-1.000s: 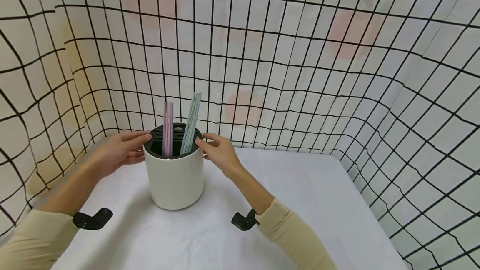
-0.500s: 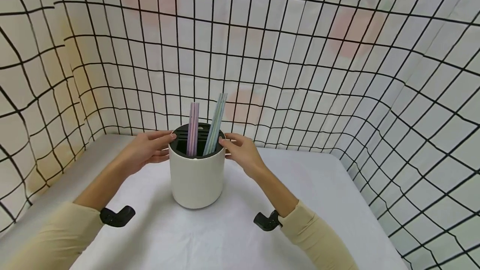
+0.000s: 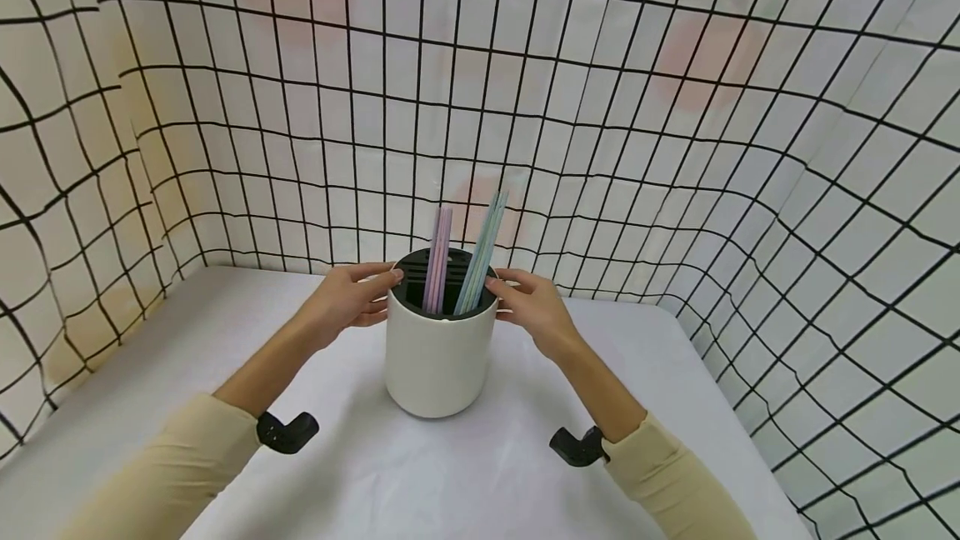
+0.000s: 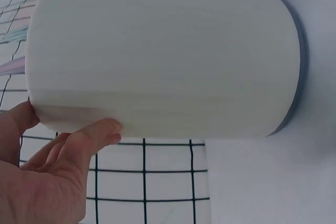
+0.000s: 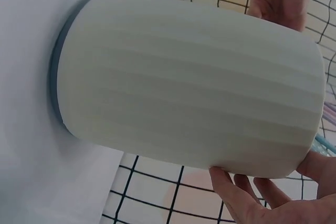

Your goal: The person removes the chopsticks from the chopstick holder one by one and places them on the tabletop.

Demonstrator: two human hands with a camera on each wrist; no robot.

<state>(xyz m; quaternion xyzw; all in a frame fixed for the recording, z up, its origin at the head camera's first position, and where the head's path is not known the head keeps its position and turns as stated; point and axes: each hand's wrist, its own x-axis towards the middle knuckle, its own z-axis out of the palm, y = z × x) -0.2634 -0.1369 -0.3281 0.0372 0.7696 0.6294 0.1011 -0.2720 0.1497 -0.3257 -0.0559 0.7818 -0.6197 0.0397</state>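
**Both hands steady a white pot of straws near the back of the bench**

No brand, label or writing can be read on anything in view.

The left hand (image 3: 348, 298) lies against the left side of the pot (image 3: 438, 361) at its rim, fingers nearly straight and relaxed, the fingertips (image 4: 102, 129) touching the white wall just below the top edge. It presses rather than wraps; nothing is pinched.

The pot stands upright on the white cloth of the bench (image 3: 225, 457), near the middle of the back edge. It has a dark slotted insert (image 3: 420, 290) in its mouth. Out of the insert rise the pink straws (image 3: 437, 261), close to upright, and just to their right the pale blue straws (image 3: 483, 244), which lean toward the right.

The right hand (image 3: 536, 311) mirrors the left on the pot's right side: fingers loosely extended, tips (image 5: 231, 182) on the wall by the rim, thumb near the top edge, with no closed grip.

A grid-patterned curtain (image 3: 675, 148) hangs behind and to the sides of the bench.

Against the frame a second ago, the pot and both hands have shifted together toward the right along the bench, away from its left back corner, the hands keeping the same hold at the rim.
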